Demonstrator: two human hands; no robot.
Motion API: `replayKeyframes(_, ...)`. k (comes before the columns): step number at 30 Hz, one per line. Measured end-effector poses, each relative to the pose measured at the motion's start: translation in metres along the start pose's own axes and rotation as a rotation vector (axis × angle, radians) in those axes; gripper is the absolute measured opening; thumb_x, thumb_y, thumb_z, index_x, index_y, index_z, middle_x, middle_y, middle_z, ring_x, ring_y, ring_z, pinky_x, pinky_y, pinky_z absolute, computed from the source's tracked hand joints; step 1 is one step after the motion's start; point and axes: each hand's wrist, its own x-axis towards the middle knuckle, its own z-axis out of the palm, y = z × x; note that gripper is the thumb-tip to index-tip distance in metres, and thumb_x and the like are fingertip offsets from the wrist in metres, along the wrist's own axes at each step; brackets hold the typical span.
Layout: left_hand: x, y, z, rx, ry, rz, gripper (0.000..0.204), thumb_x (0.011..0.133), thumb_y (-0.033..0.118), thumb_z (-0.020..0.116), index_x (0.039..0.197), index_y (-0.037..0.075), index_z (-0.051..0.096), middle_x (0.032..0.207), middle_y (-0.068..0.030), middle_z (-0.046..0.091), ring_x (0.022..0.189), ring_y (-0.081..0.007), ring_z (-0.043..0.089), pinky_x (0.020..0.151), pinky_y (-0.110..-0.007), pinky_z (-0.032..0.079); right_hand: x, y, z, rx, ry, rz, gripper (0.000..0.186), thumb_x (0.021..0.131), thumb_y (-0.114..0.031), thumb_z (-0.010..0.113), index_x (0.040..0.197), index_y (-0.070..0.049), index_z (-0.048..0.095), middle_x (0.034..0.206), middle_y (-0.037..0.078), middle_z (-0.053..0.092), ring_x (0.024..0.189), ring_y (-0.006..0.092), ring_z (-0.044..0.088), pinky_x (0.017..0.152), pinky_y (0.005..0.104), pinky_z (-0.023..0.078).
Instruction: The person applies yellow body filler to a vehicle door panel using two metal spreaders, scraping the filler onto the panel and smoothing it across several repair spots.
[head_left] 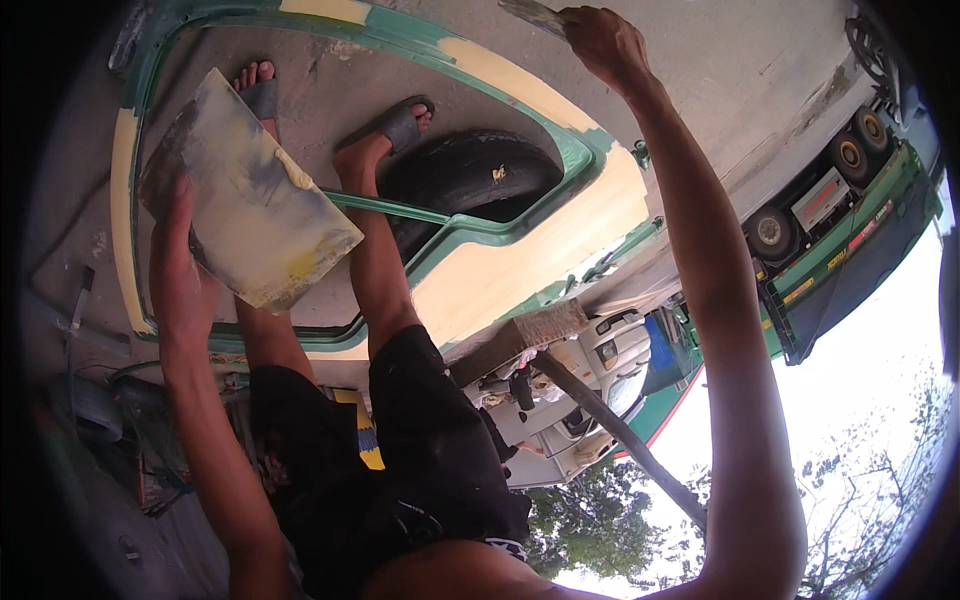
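Note:
My left hand grips one edge of a flat rectangular board smeared with pale and yellow filler; the fingers beneath it are hidden. A ridge of cream putty sits along the board's edge. At the top, my right hand is closed around a flat putty knife, whose far end is cut off by the picture's rim. Between and below my hands lies a green vehicle door frame with broad cream filler patches. The board is above its window opening, and my right hand is beyond its far right side.
A black tyre lies under the frame, beside my sandalled feet. Green trucks and a white vehicle stand to the right, near a leaning post. Clutter, including another tyre, sits at lower left.

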Motion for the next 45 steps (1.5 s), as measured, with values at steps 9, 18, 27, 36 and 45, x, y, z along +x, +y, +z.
replayKeyframes(9, 0.016, 0.067, 0.042, -0.119, -0.028, -0.106, 0.071, 0.087, -0.013, 0.058, 0.149, 0.011, 0.037, 0.151, -0.0150, 0.040, 0.138, -0.0282, 0.040, 0.115, -0.039, 0.033, -0.189, 0.208, 0.083, -0.301, -0.078, 0.373, 0.032, 0.085, -0.005, 0.057, 0.108, -0.019, 0.075, 0.101, 0.002, 0.070, 0.104, 0.0231, 0.057, 0.089, 0.0413, 0.043)
replayKeyframes(18, 0.008, 0.051, 0.046, 0.716, -0.075, 0.327, 0.074, 0.084, -0.015, 0.059, 0.149, 0.009, 0.037, 0.145, -0.0177, 0.046, 0.134, -0.0316, 0.046, 0.111, -0.040, 0.038, -0.142, 0.146, 0.106, 0.004, 0.127, 0.086, 0.028, 0.087, -0.008, 0.056, 0.104, -0.019, 0.076, 0.096, -0.001, 0.070, 0.098, 0.0224, 0.059, 0.087, 0.0411, 0.045)
replayKeyframes(27, 0.008, 0.056, 0.055, 0.633, -0.012, 0.376, 0.073, 0.079, -0.016, 0.058, 0.146, 0.007, 0.042, 0.133, -0.0213, 0.053, 0.125, -0.0367, 0.052, 0.104, -0.043, 0.042, -0.083, 0.092, 0.116, 0.110, 0.189, -0.005, 0.030, 0.085, -0.008, 0.056, 0.104, -0.019, 0.076, 0.097, 0.001, 0.071, 0.099, 0.0247, 0.060, 0.089, 0.0425, 0.047)
replayKeyframes(36, 0.005, 0.030, 0.035, 0.603, -0.085, 0.298, 0.070, 0.085, -0.016, 0.056, 0.149, 0.005, 0.036, 0.148, -0.0160, 0.043, 0.136, -0.0272, 0.043, 0.113, -0.038, 0.036, -0.088, 0.096, 0.110, 0.044, 0.090, -0.006, 0.034, 0.084, -0.005, 0.054, 0.107, -0.017, 0.076, 0.101, 0.004, 0.071, 0.104, 0.0259, 0.059, 0.090, 0.0430, 0.048)
replayKeyframes(45, -0.002, 0.038, 0.010, 0.319, -0.026, 0.093, 0.067, 0.087, -0.012, 0.058, 0.149, 0.006, 0.037, 0.144, -0.0180, 0.047, 0.132, -0.0269, 0.047, 0.110, -0.037, 0.038, -0.062, 0.050, 0.100, 0.149, 0.311, -0.223, 0.030, 0.083, -0.005, 0.054, 0.100, -0.015, 0.076, 0.092, 0.002, 0.069, 0.094, 0.0247, 0.060, 0.080, 0.0414, 0.047)
